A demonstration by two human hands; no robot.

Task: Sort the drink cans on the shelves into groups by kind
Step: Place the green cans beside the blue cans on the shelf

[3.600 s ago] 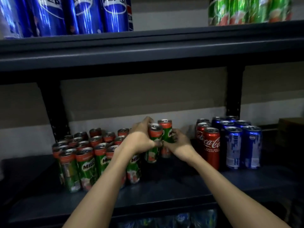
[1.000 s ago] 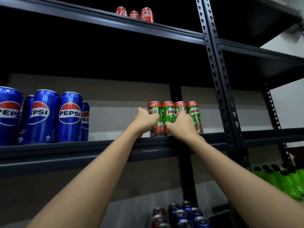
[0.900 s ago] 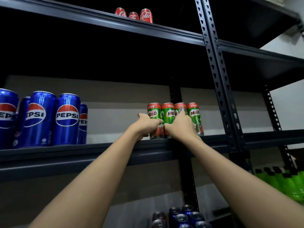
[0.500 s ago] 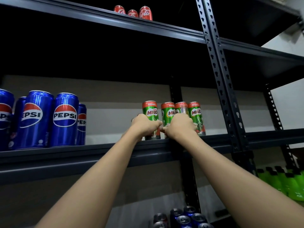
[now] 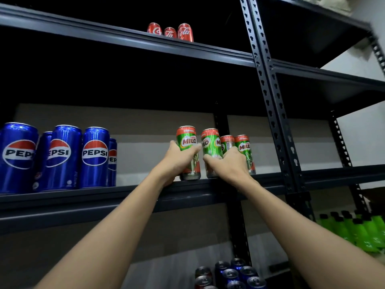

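Several green-and-red Milo cans stand near the front edge of the middle shelf (image 5: 129, 191). My left hand (image 5: 177, 160) is wrapped around the leftmost Milo can (image 5: 187, 142), and my right hand (image 5: 228, 163) grips the second Milo can (image 5: 210, 143). Both held cans sit at the shelf's front edge, a little ahead of the two Milo cans (image 5: 242, 149) behind on the right. Blue Pepsi cans (image 5: 62, 157) stand in a group at the left of the same shelf. Three red Coca-Cola cans (image 5: 173, 32) stand on the shelf above.
A perforated dark upright post (image 5: 273, 113) runs down just right of the Milo cans. Below, blue and red cans (image 5: 229, 274) stand on a lower shelf. Bright green bottles (image 5: 354, 228) fill the neighbouring bay at lower right.
Earlier both hands carried two Milo cans from the lower shelf. In the last second, they have pulled the two left cans forward and slightly left, away from the other two.
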